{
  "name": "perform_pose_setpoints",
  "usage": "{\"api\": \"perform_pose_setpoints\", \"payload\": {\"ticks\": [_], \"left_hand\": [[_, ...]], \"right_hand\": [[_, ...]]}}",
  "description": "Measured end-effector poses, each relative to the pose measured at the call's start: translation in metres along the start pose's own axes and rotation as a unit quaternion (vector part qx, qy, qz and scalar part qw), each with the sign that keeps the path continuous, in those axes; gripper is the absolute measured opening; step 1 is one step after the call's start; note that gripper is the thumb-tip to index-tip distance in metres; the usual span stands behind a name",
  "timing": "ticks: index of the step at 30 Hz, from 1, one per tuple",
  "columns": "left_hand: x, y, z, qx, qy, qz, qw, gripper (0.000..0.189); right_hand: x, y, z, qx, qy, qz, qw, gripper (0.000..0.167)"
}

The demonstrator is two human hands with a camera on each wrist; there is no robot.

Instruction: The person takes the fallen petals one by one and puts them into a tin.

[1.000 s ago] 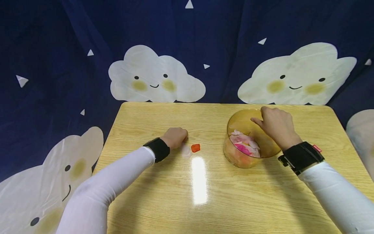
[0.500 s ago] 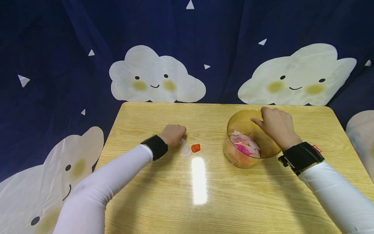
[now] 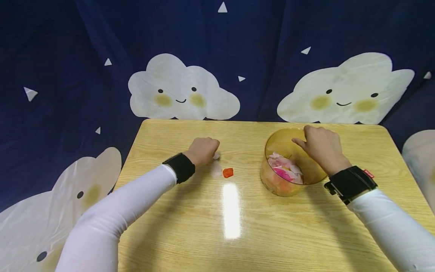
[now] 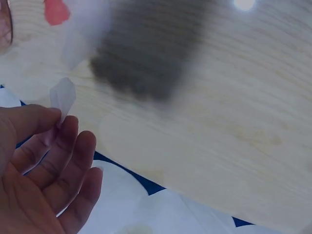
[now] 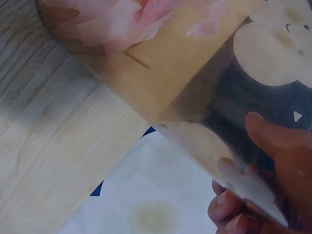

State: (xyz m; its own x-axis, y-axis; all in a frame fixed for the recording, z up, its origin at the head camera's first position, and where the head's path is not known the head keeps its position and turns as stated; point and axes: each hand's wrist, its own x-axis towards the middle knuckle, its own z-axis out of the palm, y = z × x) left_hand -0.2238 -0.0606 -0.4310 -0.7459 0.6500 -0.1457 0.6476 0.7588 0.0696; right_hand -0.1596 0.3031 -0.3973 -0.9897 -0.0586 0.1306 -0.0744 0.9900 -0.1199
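Note:
My left hand (image 3: 202, 151) pinches a pale, thin petal (image 4: 63, 92) between thumb and index finger, a little above the table; the other fingers are curled loosely. Just nearer to me lie a whitish translucent petal (image 3: 216, 172) and an orange-red petal (image 3: 228, 173), side by side on the wood. My right hand (image 3: 324, 149) grips the far right rim of a clear amber bowl (image 3: 283, 141), its wall between thumb and fingers. Inside the bowl is a heap of pink and white petals (image 3: 283, 166). The bowl appears tilted slightly; its far base is hidden.
The light wooden table (image 3: 272, 234) carries a bright light reflection in the middle. Behind its far edge hangs a dark blue curtain (image 3: 258, 45) printed with smiling clouds. A thin brown stem (image 5: 137, 59) shows through the bowl in the right wrist view.
My left hand has drawn a pale petal away from the whitish one and moved slightly toward the far edge with it. The right hand and the bowl have stayed in place.

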Motion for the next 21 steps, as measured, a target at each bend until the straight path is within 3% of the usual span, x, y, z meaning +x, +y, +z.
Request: {"api": "perform_pose_setpoints", "payload": {"ticks": [11, 21], "left_hand": [[0.003, 0.010, -0.022, -0.010, 0.037, 0.005, 0.9992, 0.029], [0.003, 0.024, -0.043, -0.016, 0.047, 0.019, 0.9986, 0.021]], "right_hand": [[0.000, 0.000, 0.000, 0.000, 0.001, -0.001, 1.0000, 0.049], [-0.001, 0.000, 0.000, 0.001, 0.002, 0.000, 1.0000, 0.048]]}}
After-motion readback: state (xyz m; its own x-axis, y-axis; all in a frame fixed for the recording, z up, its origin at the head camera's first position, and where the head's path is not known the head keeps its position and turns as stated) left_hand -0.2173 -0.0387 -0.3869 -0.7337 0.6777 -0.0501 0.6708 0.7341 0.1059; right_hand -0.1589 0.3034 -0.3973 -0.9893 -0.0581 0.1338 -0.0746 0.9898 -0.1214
